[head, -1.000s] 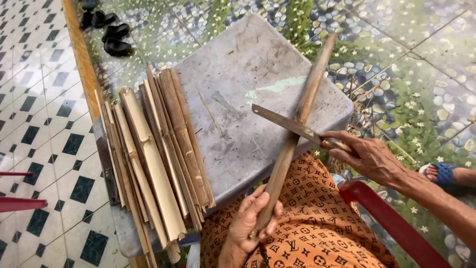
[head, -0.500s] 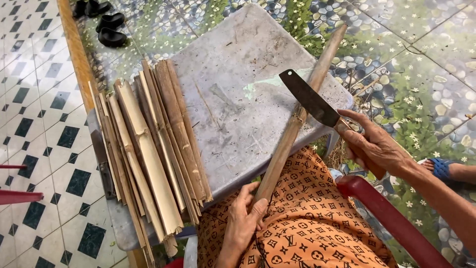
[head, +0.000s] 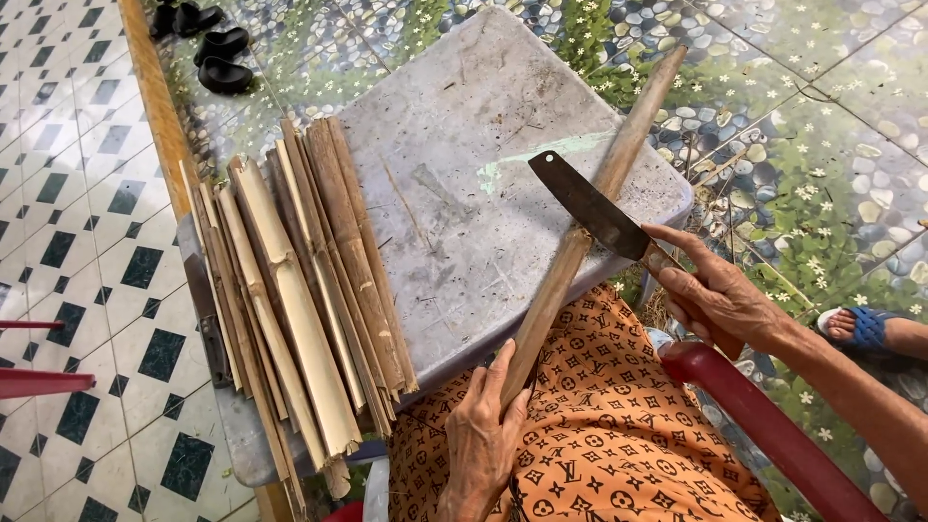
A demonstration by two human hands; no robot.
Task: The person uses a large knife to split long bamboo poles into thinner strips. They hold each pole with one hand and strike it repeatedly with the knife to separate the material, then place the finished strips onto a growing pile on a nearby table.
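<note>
Clasping the bamboo stick (head: 580,232) low in the left hand (head: 483,435), right hand (head: 715,300) fisted round the knife (head: 590,208) laid against it.

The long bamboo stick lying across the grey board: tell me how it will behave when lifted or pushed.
The bamboo stick probably stays stiff: it spans from the left hand past the grey board without sagging. Being round, it may roll if pushed sideways. It looks light for its length, since one hand steadies it while the right hand holds the knife.

Slab centre (head: 454,222) free; split bamboo pile (head: 300,290) blocks left, stick (head: 580,232) right.
</note>
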